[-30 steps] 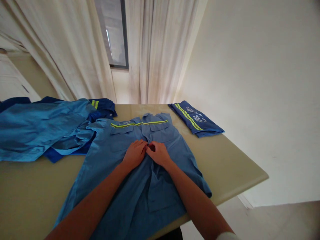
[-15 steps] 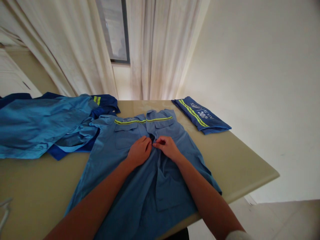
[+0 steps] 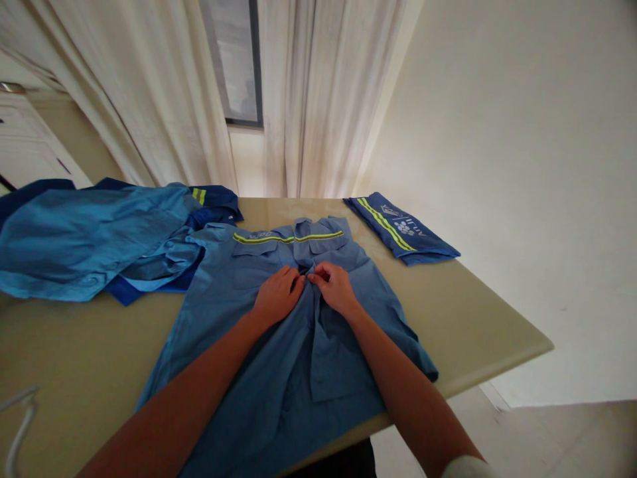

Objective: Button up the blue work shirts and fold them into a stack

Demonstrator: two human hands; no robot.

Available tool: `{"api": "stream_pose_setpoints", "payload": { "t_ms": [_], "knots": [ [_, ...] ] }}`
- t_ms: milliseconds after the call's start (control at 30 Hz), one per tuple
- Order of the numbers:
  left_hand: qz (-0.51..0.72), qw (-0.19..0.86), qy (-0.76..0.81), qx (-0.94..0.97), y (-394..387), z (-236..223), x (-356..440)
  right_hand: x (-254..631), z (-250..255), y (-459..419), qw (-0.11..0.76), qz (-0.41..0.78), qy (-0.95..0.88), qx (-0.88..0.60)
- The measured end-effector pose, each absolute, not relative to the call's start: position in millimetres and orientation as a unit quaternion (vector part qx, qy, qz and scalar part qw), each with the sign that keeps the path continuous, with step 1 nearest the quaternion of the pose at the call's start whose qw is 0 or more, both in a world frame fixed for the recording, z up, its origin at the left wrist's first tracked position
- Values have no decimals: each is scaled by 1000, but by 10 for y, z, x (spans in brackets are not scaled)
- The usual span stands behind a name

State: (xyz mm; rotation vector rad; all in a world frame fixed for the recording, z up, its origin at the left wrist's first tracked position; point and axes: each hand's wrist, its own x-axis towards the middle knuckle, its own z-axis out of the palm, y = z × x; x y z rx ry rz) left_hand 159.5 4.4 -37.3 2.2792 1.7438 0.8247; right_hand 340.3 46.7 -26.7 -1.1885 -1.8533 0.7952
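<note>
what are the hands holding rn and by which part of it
The light blue shirt, pinched by its front opening below the chest pockets, between the left hand and right hand.

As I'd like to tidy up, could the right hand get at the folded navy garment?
Probably yes, once the right hand lets go of the blue shirt; nothing covers the folded navy garment or blocks it.

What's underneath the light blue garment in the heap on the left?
Dark blue cloth pokes out from under the light blue garment; whatever lies beneath its middle is hidden.
</note>
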Motion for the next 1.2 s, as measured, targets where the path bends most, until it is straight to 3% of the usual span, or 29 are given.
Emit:
{"api": "stream_pose_setpoints", "payload": {
  "t_ms": [333,533,700,933,1200],
  "knots": [
    [330,166,522,769,70,-360,1543,3381,-329,482,417,433,-686,-410],
    [342,177,530,755,81,-379,1543,3368,-332,460,397,530,-614,-429],
    [344,172,537,751,73,-380,1555,3425,-332,532,380,539,-635,-401],
    [320,170,546,755,51,-344,1552,3502,-254,494,394,417,-727,-378],
    [289,140,546,773,25,-395,1560,3521,-152,357,270,132,-874,-383]
  ]
}}
